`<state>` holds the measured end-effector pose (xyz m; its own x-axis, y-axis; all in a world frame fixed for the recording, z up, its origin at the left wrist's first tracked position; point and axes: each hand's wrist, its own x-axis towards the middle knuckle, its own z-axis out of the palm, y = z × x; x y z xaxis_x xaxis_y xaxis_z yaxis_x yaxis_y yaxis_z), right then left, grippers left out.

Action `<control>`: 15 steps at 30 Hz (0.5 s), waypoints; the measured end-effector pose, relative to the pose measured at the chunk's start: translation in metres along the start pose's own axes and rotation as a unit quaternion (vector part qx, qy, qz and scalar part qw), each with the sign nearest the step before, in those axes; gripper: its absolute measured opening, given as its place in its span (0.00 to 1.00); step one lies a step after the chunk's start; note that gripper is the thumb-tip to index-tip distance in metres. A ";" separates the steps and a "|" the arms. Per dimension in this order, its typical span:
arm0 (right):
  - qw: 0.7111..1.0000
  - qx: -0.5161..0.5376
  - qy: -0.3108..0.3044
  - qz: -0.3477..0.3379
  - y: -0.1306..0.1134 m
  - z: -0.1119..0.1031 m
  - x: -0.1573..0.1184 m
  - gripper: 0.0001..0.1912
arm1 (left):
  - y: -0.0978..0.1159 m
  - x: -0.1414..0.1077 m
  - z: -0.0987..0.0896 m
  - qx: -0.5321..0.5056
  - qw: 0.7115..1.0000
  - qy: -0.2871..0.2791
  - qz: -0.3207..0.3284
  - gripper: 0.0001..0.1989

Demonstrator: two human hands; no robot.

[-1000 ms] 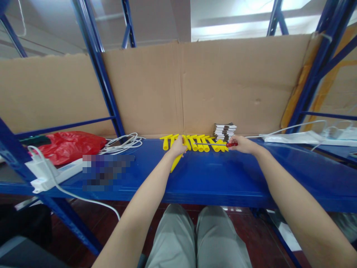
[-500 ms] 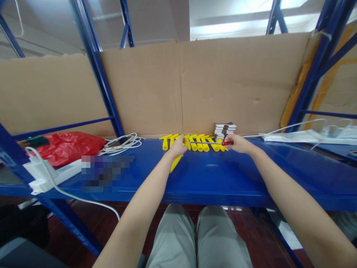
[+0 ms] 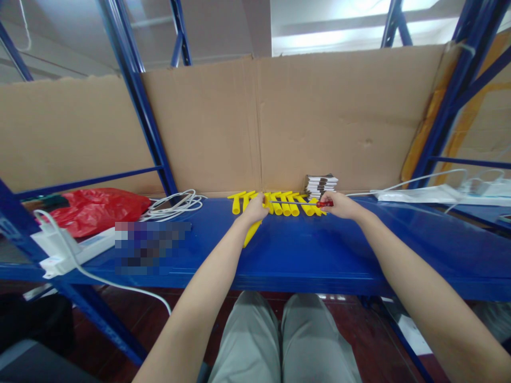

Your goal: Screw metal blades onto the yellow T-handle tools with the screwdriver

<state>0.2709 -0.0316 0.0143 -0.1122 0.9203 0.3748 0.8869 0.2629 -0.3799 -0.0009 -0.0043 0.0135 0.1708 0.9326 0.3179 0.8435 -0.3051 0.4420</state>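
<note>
My right hand (image 3: pixel 338 206) is closed on the red handle of a screwdriver (image 3: pixel 324 204), whose long metal shaft points left across the yellow parts. My left hand (image 3: pixel 255 208) is closed round a yellow part (image 3: pixel 253 233), with its lower end sticking out below the hand toward me. Several more yellow parts (image 3: pixel 294 208) lie in a row on the blue shelf, on both sides of my left hand. The screwdriver's tip is at my left fingers; exactly what it touches is too small to tell.
A stack of small white and dark pieces (image 3: pixel 321 184) stands behind the row. Left are a red plastic bag (image 3: pixel 99 210), coiled white cable (image 3: pixel 179 205) and a power strip (image 3: pixel 96 249). Cardboard (image 3: pixel 207 127) closes the back between blue posts.
The screwdriver handle and my right hand have shifted very slightly left. My left hand holds the same place.
</note>
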 end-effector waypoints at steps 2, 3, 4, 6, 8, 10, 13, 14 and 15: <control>1.000 0.000 0.002 -0.001 0.001 0.000 0.000 0.08 | 0.000 0.000 0.000 -0.011 1.000 0.003 0.008 0.15; 1.000 0.001 0.004 -0.003 0.002 0.001 0.001 0.08 | 0.000 0.000 0.000 -0.013 1.000 0.006 0.010 0.14; 1.000 0.002 0.006 -0.006 0.004 0.001 0.001 0.08 | 0.000 0.000 0.000 -0.013 1.000 0.010 0.012 0.14; 1.000 0.004 0.014 -0.014 0.007 0.003 0.003 0.08 | 0.000 0.001 0.000 -0.014 1.000 0.019 0.007 0.13; 1.000 0.012 0.016 -0.024 0.010 0.005 0.004 0.08 | 0.000 0.001 0.000 -0.022 1.000 0.019 -0.003 0.13; 0.999 0.025 0.012 -0.031 0.013 0.007 0.006 0.08 | 0.000 0.001 0.000 -0.034 0.999 0.012 -0.013 0.14; 0.999 0.023 0.010 -0.043 0.016 0.009 0.007 0.07 | 0.000 0.001 0.000 -0.048 0.999 0.009 -0.020 0.14; 0.999 0.016 0.011 -0.049 0.017 0.010 0.008 0.07 | 0.000 0.001 0.000 -0.051 0.998 0.010 -0.022 0.14; 0.998 0.008 0.012 -0.055 0.017 0.010 0.008 0.07 | 0.000 0.002 0.000 -0.055 0.998 0.010 -0.023 0.15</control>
<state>0.2808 -0.0165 0.0019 -0.1967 0.8785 0.4354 0.8630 0.3659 -0.3483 -0.0008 -0.0024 0.0137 0.1219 0.9424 0.3115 0.7896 -0.2823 0.5449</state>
